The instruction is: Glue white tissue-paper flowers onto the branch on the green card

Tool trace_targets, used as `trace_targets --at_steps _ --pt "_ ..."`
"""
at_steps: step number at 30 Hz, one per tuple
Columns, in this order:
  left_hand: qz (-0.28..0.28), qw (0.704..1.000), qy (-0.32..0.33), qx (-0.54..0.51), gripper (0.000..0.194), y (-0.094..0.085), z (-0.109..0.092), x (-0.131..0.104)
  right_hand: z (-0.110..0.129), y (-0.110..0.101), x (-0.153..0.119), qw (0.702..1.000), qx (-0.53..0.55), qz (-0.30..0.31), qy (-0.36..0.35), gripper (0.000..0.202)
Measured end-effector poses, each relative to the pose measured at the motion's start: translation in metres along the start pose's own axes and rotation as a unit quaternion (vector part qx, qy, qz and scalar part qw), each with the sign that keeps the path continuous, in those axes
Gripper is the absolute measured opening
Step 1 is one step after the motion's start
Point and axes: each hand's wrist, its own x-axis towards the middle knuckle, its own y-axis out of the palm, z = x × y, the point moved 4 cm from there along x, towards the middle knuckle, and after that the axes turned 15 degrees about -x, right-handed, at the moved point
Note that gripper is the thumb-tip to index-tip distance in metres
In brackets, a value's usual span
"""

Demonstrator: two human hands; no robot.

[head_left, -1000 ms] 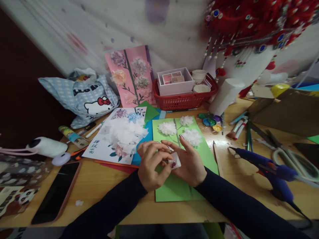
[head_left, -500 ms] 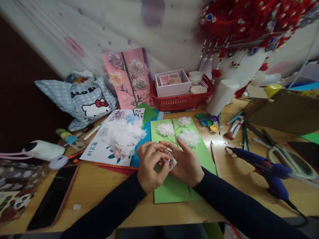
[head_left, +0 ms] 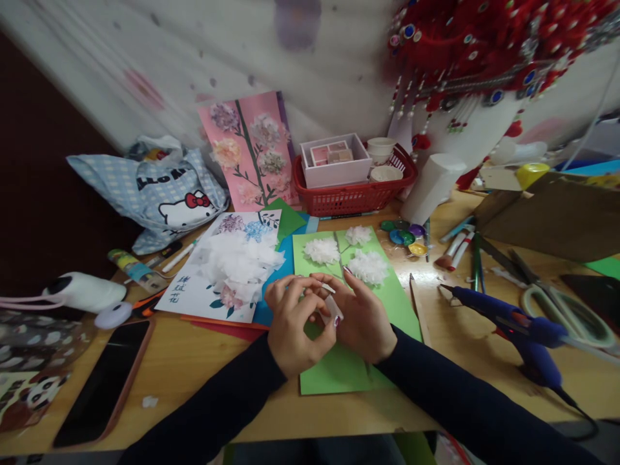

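My left hand (head_left: 300,326) is closed in a pinch on a small folded piece of white tissue paper (head_left: 333,307), thumb and forefinger at its edge. Facing it, my right hand (head_left: 365,320) is held palm inward with its thumb raised apart from the fingers. The paper lies against the fingers of this hand, partly hidden by the left one. Under both hands is a light green card (head_left: 334,371). White paper flowers (head_left: 368,266) sit on its upper part along a drawn stem. A pile of white tissue pieces (head_left: 237,258) rests on a decorated white sheet (head_left: 181,290) at the left.
A blue glue gun (head_left: 508,316) and scissors (head_left: 566,303) lie at the right, with paint pots (head_left: 402,236) behind. At the back stand a red basket (head_left: 339,201) and a pink flower picture (head_left: 249,152). A phone (head_left: 104,381) lies front left.
My left thumb and forefinger have shifted slightly on the tissue paper, and the gap between them looks wider. My right hand has hardly moved.
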Motion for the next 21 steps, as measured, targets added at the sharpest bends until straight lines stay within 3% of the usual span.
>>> trace_targets --at_steps 21 --pt "-0.009 1.000 0.004 -0.003 0.003 0.0030 -0.0028 -0.0020 -0.0003 0.0014 -0.0009 1.000 0.000 -0.003 -0.015 0.034"
